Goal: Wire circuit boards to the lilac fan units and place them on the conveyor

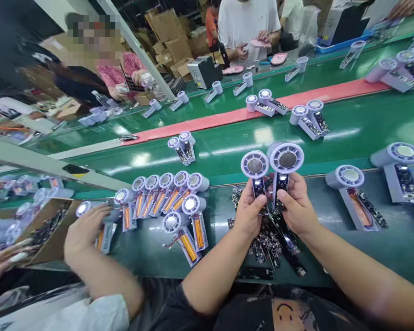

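Observation:
My left hand grips the black circuit-board stem of a small lilac-white fan unit, its round grille facing up. My right hand holds a matching fan unit the same way, and the two units sit side by side. Below my hands lies a loose pile of black circuit boards on the dark green belt. To the left stands a tight group of fan heads with orange batteries. A co-worker's hand rests on another unit at that group's left end.
Finished fan units lie along the green conveyor belt, which has a pink strip. A cardboard box of parts sits at the left. Co-workers work beyond the belt, and a person in white handles pink pieces.

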Tool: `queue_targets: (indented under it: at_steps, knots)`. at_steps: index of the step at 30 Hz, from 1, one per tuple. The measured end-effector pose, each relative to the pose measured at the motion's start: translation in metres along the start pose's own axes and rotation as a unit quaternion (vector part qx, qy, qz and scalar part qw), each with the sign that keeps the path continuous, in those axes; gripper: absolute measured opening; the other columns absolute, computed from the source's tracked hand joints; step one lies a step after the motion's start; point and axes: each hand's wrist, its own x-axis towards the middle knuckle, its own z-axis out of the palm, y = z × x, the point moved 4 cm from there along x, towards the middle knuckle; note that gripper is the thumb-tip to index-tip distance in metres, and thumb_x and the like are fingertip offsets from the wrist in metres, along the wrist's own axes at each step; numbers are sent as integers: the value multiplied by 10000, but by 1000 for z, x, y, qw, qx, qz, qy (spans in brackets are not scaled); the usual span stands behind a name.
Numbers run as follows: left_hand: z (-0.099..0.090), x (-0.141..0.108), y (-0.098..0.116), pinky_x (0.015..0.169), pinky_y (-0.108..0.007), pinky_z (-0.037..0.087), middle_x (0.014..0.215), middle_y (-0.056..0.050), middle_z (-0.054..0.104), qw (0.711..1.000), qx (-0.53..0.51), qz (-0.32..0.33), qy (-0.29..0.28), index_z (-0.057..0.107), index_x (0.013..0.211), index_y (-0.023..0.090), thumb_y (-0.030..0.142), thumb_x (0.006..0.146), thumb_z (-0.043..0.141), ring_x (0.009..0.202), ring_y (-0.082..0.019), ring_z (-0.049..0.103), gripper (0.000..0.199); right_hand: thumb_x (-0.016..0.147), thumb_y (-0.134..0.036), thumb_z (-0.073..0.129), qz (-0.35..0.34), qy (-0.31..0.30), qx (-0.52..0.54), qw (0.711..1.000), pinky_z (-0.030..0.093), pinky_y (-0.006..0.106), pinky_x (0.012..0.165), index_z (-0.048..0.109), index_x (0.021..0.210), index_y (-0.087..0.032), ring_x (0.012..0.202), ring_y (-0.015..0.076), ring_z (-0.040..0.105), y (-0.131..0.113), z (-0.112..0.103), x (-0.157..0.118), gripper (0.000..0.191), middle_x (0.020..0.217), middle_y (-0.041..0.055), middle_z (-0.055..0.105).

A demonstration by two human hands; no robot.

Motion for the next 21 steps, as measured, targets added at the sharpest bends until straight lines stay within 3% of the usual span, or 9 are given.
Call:
queue_targets:
  at_steps: [4, 7, 11, 13, 16, 18, 21]
  knots:
    - [-5, 1, -4, 1022, -378, 493, 1209, -65, 694, 1000, 28, 1, 0, 604, 1185, 228, 461, 615, 909, 1104, -230, 666, 687, 843, -424, 732, 1, 16, -15, 1000, 598, 378, 853, 476, 1247, -366, 931, 167, 667, 5, -4, 1, 481, 1219, 10, 637]
    - [-4, 9, 2, 865, -318, 543, 1066, -40, 715, 996, 84, 22, 19, 572, 1090, 207, 406, 584, 921, 872, -160, 692, 646, 812, -460, 741, 0, 23, -34, 999, 598, 367, 776, 455, 1196, -346, 858, 169, 671, 2, -4, 10, 492, 1122, 5, 656]
    - [-3, 0, 45, 617, -257, 519, 943, -31, 726, 983, 168, 80, 12, 545, 976, 193, 416, 591, 854, 593, -98, 623, 542, 758, -551, 755, -35, 9, -127, 991, 530, 305, 595, 433, 1076, -313, 635, 134, 602, -32, -3, 14, 512, 912, -26, 638]
    - [-13, -31, 78, 571, -251, 502, 984, -47, 734, 969, 227, 97, -10, 542, 1010, 199, 407, 670, 777, 593, -110, 638, 463, 801, -585, 705, -31, -41, -226, 973, 506, 325, 579, 455, 1109, -307, 628, 152, 596, -58, -12, -2, 484, 891, -4, 643]
    - [-47, -110, 117, 522, -226, 462, 858, -10, 715, 922, 381, 68, 34, 562, 986, 186, 331, 755, 694, 545, -98, 611, 303, 824, -644, 656, -2, -67, -443, 894, 496, 396, 652, 545, 1107, -304, 658, 196, 604, -94, -52, -51, 457, 780, 32, 631]
    - [-74, -167, 121, 514, -223, 451, 668, 26, 658, 892, 448, -20, 63, 574, 952, 177, 320, 796, 635, 501, -102, 581, 220, 831, -680, 603, 99, -62, -528, 841, 498, 431, 677, 576, 1043, -320, 658, 217, 620, -105, -90, -95, 418, 754, 64, 638]
    - [-104, -230, 101, 497, -231, 451, 575, 33, 616, 853, 490, -141, 113, 560, 924, 180, 358, 818, 557, 478, -123, 567, 208, 796, -672, 543, 269, -12, -546, 794, 516, 458, 681, 537, 1120, -355, 665, 255, 659, -106, -138, -155, 453, 784, 91, 665]
